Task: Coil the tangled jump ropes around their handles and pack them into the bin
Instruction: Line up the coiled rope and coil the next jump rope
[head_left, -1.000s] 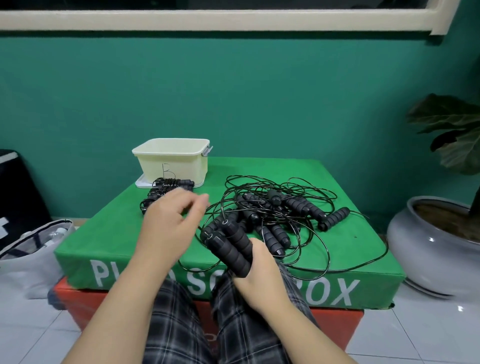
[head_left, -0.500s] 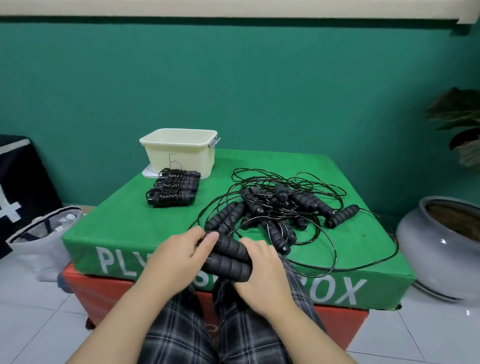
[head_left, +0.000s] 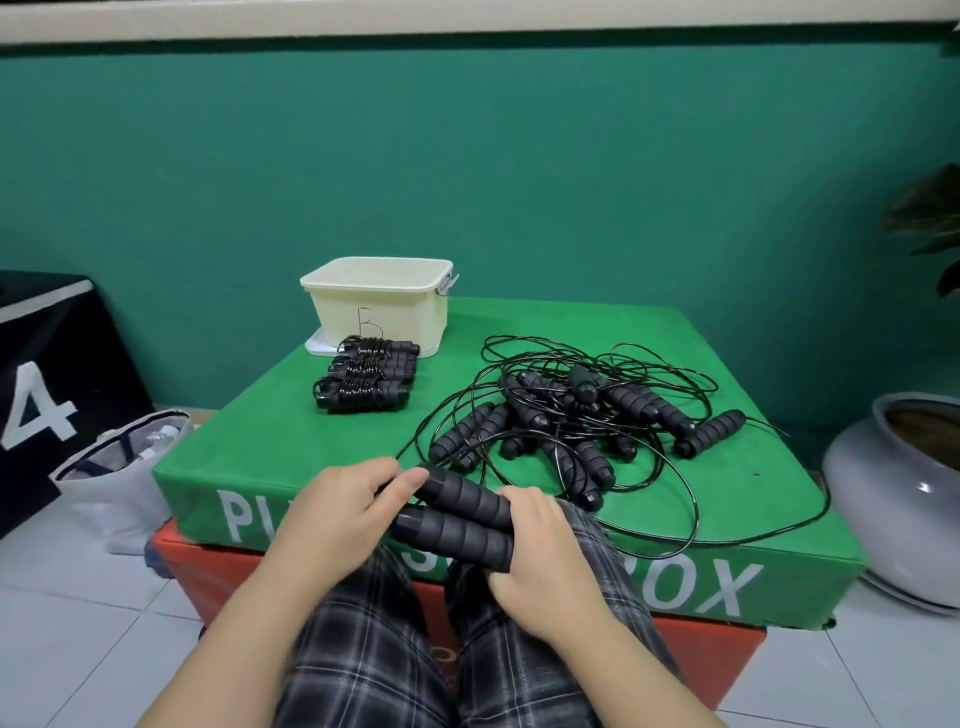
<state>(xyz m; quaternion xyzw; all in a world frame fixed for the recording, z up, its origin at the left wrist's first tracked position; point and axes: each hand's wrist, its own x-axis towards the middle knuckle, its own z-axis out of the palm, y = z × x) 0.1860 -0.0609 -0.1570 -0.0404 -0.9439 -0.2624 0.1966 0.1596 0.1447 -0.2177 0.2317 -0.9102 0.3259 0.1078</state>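
In the head view, two foam handles (head_left: 460, 517) lie side by side, long axis running left to right, at the near edge of the green box (head_left: 291, 452). The right hand (head_left: 540, 556) grips their right ends; the left hand (head_left: 345, 512) pinches the left tips (cord trails far-right into the tangle (head_left: 571, 415)). Three coiled ropes (head_left: 366, 382) sit before the bin (head_left: 382, 306), far left, against a teal wall.

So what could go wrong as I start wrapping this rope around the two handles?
The cord from the handles in your hands runs into the tangled pile, so pulling may tighten knots or drag loose handles off the green box. One loop already hangs over the front edge and could snag.
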